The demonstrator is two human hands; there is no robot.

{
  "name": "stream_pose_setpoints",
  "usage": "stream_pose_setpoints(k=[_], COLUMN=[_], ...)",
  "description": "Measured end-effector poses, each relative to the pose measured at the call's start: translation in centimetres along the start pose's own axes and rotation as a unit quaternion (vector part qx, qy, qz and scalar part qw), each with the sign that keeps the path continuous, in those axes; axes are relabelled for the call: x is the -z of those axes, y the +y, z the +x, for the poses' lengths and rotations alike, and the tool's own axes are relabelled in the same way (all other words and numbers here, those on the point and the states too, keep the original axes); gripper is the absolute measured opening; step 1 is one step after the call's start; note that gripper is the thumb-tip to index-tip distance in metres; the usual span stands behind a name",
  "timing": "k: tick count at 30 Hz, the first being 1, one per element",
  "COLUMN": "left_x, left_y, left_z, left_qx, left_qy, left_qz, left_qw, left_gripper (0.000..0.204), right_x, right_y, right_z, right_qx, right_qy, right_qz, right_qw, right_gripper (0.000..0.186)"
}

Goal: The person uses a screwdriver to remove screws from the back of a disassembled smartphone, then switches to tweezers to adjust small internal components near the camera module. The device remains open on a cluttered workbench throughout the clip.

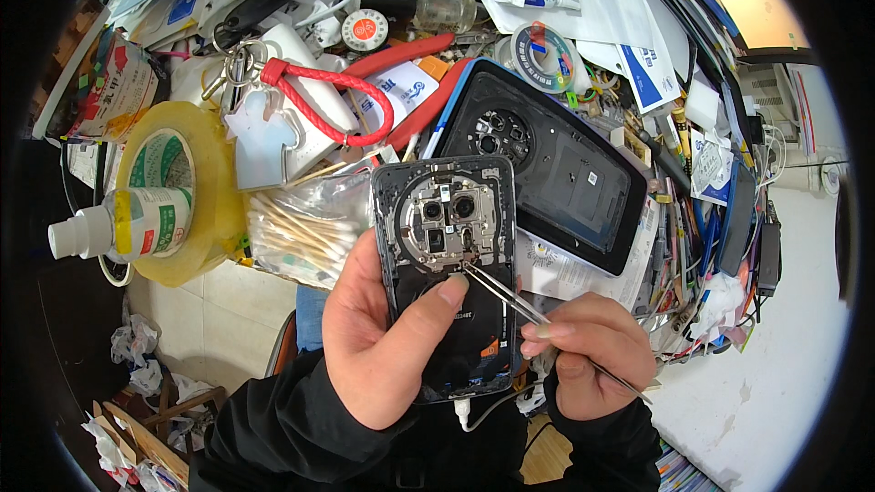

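One opened phone (474, 332)
Left hand (378, 337) grips its left edge; right hand (592, 355) pinches tweezers (527, 307) reaching just below its cameras (463, 207).

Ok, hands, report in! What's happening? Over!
Left hand gripping opened phone. Right hand holding tweezers, tips at lower edge of camera section. Left thumb close by the tips; white cable plugged into phone's bottom.

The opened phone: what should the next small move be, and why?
Probably ease the white plug out of the opened phone: it appears seated in the lower edge, while the right hand holds silver tweezers, tips at the bared insides just below the camera modules, so a short seems possible. The left hand holds the phone.
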State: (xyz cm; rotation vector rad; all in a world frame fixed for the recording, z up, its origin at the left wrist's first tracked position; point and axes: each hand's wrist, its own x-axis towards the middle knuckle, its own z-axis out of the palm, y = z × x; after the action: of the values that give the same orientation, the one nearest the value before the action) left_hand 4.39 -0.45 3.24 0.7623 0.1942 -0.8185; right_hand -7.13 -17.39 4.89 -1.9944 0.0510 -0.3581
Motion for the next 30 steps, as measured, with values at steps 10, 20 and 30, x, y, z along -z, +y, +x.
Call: stream_pose_setpoints(k=[10, 20, 30], left_x=[0.1, 0.0, -0.6], left_y=[-0.2, -0.1, -0.2], left_z=[0.0, 0.0, 0.1], left_qx=[-0.001, -0.002, 0.000], left_qy=[-0.005, 0.004, 0.035], left_qz=[-0.022, -0.005, -0.042], left_qw=[1.000, 1.000, 0.998], left_gripper=[0.040, 0.037, 0.028], right_x=[0.2, 0.0, -0.2], right_y=[-1.1, -1.4, -1.3], right_z=[0.6, 0.9, 0.5], right_qx=[0.030, 0.029, 0.032], right_qy=[-0.033, -0.046, -0.040], right_qz=[-0.042, -0.054, -0.012], right_qw=[0.998, 0.997, 0.999], right_gripper=[0.041, 0.049, 0.047])
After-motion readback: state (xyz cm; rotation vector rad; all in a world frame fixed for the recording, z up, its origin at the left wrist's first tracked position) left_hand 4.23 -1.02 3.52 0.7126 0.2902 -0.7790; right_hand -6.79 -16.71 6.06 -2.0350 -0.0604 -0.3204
